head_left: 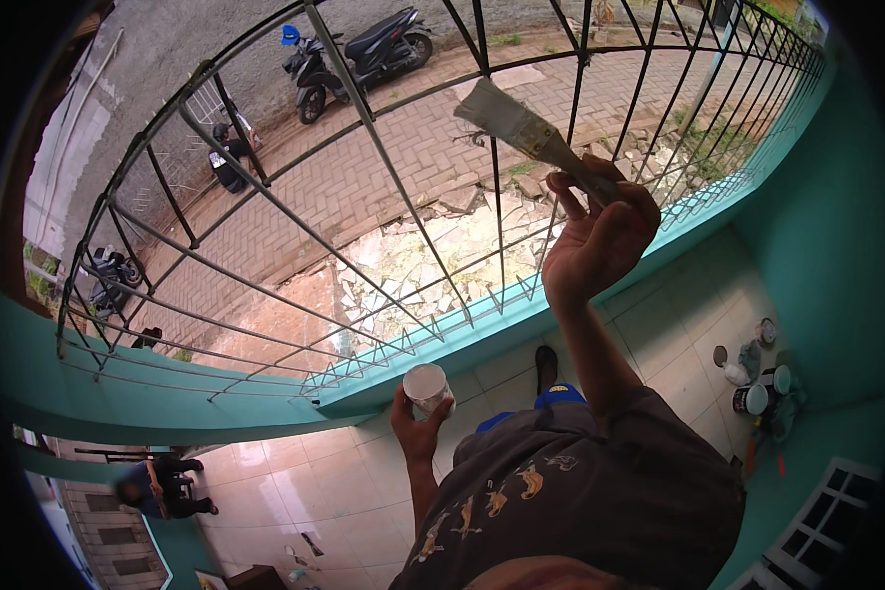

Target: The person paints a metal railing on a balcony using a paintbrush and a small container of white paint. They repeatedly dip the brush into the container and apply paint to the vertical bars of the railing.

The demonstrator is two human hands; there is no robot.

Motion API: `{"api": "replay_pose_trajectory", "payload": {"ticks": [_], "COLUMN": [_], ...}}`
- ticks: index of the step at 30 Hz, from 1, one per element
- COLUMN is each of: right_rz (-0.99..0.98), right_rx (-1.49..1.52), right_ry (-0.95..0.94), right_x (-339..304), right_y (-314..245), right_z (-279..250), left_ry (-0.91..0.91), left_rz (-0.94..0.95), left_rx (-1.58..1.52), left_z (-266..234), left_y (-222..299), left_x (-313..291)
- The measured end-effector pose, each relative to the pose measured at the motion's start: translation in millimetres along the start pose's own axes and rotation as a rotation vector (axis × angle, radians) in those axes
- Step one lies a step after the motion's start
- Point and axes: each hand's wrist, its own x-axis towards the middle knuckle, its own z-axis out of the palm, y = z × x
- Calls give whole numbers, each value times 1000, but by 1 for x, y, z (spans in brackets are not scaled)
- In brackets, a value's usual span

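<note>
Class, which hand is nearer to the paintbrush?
Right. The right hand grips the paintbrush by its handle; the left hand is apart from it, lower and further left, holding a white tub.

Before the grille [368, 116] are the cup [426, 383] in the left grip [418, 425], the brush [533, 134] in the right grip [602, 236] and, toward its right end, tubs [752, 399] on the floor [364, 482]; behind the grille, a motorbike [376, 47] and, farther left, a person [228, 164].

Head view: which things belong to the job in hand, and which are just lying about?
Job in hand:
flat brush, in the right hand
white tub, in the left hand
probably the black grille beyond the brush
possibly the pots on the floor

Seemingly just about:
broken slabs beyond the grille
parked motorbikes
</note>
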Motion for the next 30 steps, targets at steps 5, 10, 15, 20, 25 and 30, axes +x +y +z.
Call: {"api": "replay_pose_trajectory", "payload": {"ticks": [5, 10, 15, 20, 25, 30], "right_rz": [40, 32, 37, -29, 2, -43], "right_rx": [-23, -33, -29, -59, -59, -57], "right_ry": [8, 54, -109, -127, -159, -204], "right_x": [9, 5, 26, 21, 20, 13], "right_y": [10, 5, -3, -10, -6, -14], "right_z": [15, 7, 31, 24, 28, 15], "left_ry": [-12, -15, -14, -4, -14, 3], "left_rz": [-3, 8, 28, 14, 18, 32], "left_rx": [-25, -24, -12, -27, -26, -18], "left_z": [1, 1, -3, -4, -5, -9], "left_y": [-1, 0, -4, -4, -6, -6], "left_x": [3, 6, 7, 5, 4, 2]}}
